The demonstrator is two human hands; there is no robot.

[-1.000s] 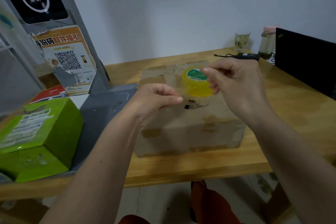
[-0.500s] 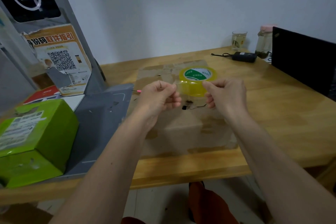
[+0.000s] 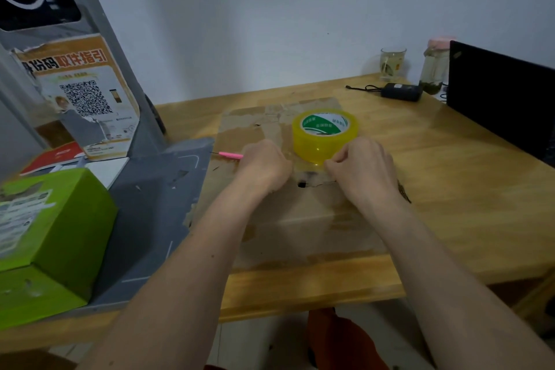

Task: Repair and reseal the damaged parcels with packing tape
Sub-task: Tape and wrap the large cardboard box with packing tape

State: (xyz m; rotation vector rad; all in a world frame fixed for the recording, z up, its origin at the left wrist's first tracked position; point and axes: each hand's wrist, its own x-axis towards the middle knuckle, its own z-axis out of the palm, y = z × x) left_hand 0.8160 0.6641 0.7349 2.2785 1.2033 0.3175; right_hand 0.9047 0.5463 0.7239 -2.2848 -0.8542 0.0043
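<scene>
A: What has changed in the last second?

B: The roll of yellow packing tape (image 3: pixel 325 136) was held up in the air between the hands. Now it lies flat on top of the brown cardboard parcel (image 3: pixel 288 213), and both hands have come down to the parcel's top with it.

A: And the fingers?

B: The left hand (image 3: pixel 265 164) is curled, fingertips down against the cardboard just left of the roll. The right hand (image 3: pixel 362 165) is curled too, thumb and fingers pinched together at the roll's near edge. Most likely a strip of clear tape runs between them, but it barely shows, so what each hand grips cannot be told.

A: What does that mean for the repair?

B: The dark hole (image 3: pixel 301 184) in the parcel's top sits just in front of the hands and looks uncovered. The patch is probably about to be pressed over it.

A: Any writing?

B: The roll's core carries a green-and-white label with small print too fine to read. The orange poster (image 3: pixel 81 93) on the grey stand shows a QR code and large Chinese characters. The green box (image 3: pixel 45 237) at left has a shipping label, blurred.
</scene>
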